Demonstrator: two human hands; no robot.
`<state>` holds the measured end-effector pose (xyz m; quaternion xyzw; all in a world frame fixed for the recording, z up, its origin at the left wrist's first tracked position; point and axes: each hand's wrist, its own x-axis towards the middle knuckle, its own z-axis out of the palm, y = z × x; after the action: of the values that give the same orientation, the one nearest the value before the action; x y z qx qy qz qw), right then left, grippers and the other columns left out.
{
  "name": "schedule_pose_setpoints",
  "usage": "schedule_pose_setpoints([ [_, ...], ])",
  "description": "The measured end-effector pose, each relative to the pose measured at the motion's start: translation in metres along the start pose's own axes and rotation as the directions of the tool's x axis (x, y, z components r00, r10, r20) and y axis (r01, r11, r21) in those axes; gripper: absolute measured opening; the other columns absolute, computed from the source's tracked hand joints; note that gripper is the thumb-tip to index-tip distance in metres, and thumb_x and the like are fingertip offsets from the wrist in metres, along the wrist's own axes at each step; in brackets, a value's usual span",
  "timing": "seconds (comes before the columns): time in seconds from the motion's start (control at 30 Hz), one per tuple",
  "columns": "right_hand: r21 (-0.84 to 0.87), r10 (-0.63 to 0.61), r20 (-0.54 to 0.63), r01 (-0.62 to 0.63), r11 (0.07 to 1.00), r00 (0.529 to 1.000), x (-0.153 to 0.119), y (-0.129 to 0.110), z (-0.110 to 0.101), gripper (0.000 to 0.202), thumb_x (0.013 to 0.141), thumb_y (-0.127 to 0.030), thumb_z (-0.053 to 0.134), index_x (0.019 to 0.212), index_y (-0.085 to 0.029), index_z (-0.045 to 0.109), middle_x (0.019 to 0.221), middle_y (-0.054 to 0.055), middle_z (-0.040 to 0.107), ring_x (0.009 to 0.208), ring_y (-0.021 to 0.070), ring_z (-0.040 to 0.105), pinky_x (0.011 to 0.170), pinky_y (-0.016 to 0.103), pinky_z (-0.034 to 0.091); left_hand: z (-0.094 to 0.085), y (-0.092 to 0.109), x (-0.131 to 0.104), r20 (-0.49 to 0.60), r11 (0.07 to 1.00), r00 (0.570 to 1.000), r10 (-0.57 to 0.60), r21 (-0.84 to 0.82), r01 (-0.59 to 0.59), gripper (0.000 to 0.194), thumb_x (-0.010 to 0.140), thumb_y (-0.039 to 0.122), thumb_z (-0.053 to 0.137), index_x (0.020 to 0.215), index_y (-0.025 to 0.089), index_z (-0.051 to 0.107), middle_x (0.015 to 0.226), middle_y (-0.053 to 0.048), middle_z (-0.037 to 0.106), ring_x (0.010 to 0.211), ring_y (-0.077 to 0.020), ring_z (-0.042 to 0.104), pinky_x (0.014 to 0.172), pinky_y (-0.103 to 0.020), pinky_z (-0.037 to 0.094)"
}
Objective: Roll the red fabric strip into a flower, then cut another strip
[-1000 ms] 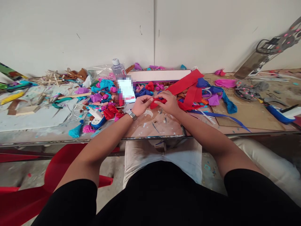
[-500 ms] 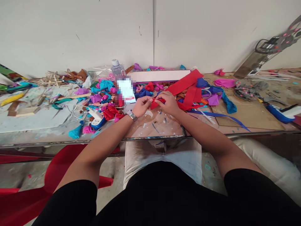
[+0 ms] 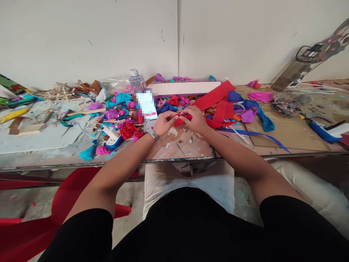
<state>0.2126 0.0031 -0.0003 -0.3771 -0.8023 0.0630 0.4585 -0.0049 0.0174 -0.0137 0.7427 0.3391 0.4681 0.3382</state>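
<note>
A small piece of red crepe paper (image 3: pixel 179 121) is pinched between both hands, just above the bench. My left hand (image 3: pixel 164 123), with a metal watch (image 3: pixel 152 133) on its wrist, grips the paper's left side between thumb and fingers. On the other side, my right hand (image 3: pixel 195 120) is closed on the same piece, thumb close to the left thumb. Part of the paper is hidden by the fingers. Wide red strips (image 3: pixel 215 96) lie just beyond the right hand. A lit phone (image 3: pixel 147 103) leans behind the left hand.
Crumpled coloured paper and rolled flowers (image 3: pixel 120 105) cover the bench's middle. A plastic bottle (image 3: pixel 137 80) stands at the back. A white-and-blue power strip (image 3: pixel 112 140) is at left, cardboard (image 3: pixel 280 136) at right. A red chair (image 3: pixel 68 196) stands below.
My fingers have shifted slightly on the red paper; the thumbs are closer together and less paper shows between them. The rest of the bench looks the same.
</note>
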Motion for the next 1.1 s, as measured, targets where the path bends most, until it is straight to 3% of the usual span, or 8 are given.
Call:
schedule_pose_setpoints([
  [0.23, -0.013, -0.016, 0.010, 0.016, 1.000, 1.000, 0.000, -0.004, -0.003, 0.034, 0.103, -0.055, 0.064, 0.098, -0.024, 0.078, 0.105, 0.009, 0.077, 0.104, 0.0285, 0.067, 0.095, 0.045, 0.046, -0.001, -0.004, 0.000, 0.005, 1.000, 1.000, 0.015, 0.025, -0.015, 0.051, 0.095, 0.066, 0.068, 0.108, 0.018, 0.082, 0.085, -0.006, 0.074, 0.072, -0.0166, 0.062, 0.067, -0.030, 0.049],
  [0.47, -0.012, 0.005, -0.017, -0.005, 1.000, 1.000, 0.000, -0.004, -0.002, 0.028, 0.099, -0.049, 0.067, 0.093, -0.024, 0.077, 0.102, 0.008, 0.077, 0.101, 0.0281, 0.066, 0.095, 0.045, 0.046, -0.001, 0.001, 0.000, 0.005, 0.995, 0.998, 0.064, 0.075, -0.064, 0.054, 0.094, 0.069, 0.067, 0.108, 0.019, 0.085, 0.094, -0.009, 0.077, 0.082, -0.0203, 0.066, 0.078, -0.034, 0.053],
  [0.63, -0.001, 0.012, -0.012, -0.012, 1.000, 1.000, -0.001, -0.003, -0.001, 0.021, 0.097, -0.043, 0.069, 0.093, -0.023, 0.076, 0.101, 0.007, 0.077, 0.100, 0.0276, 0.066, 0.094, 0.045, 0.047, -0.001, 0.004, 0.000, 0.062, 0.990, 0.993, 0.104, 0.091, -0.110, 0.051, 0.098, 0.065, 0.064, 0.113, 0.022, 0.086, 0.100, -0.010, 0.078, 0.089, -0.0228, 0.067, 0.084, -0.037, 0.053],
  [0.87, 0.019, 0.014, -0.001, -0.013, 1.000, 1.000, -0.001, -0.005, -0.001, 0.021, 0.097, -0.043, 0.069, 0.093, -0.023, 0.077, 0.100, 0.007, 0.077, 0.101, 0.0278, 0.067, 0.094, 0.044, 0.048, -0.001, 0.007, -0.001, 0.105, 0.987, 0.989, 0.105, 0.107, -0.117, 0.043, 0.098, 0.059, 0.067, 0.114, 0.023, 0.086, 0.096, -0.008, 0.076, 0.084, -0.0211, 0.064, 0.080, -0.035, 0.050],
  [1.1, 0.040, 0.011, 0.001, -0.011, 0.999, 1.000, 0.000, -0.006, -0.003, 0.030, 0.100, -0.051, 0.067, 0.102, -0.024, 0.080, 0.105, 0.008, 0.077, 0.105, 0.0292, 0.067, 0.097, 0.045, 0.048, 0.001, 0.005, -0.002, 0.094, 0.999, 0.995, 0.039, -0.003, -0.039, 0.052, 0.094, 0.064, 0.069, 0.119, 0.021, 0.084, 0.101, -0.009, 0.074, 0.075, -0.0167, 0.061, 0.067, -0.030, 0.052],
])
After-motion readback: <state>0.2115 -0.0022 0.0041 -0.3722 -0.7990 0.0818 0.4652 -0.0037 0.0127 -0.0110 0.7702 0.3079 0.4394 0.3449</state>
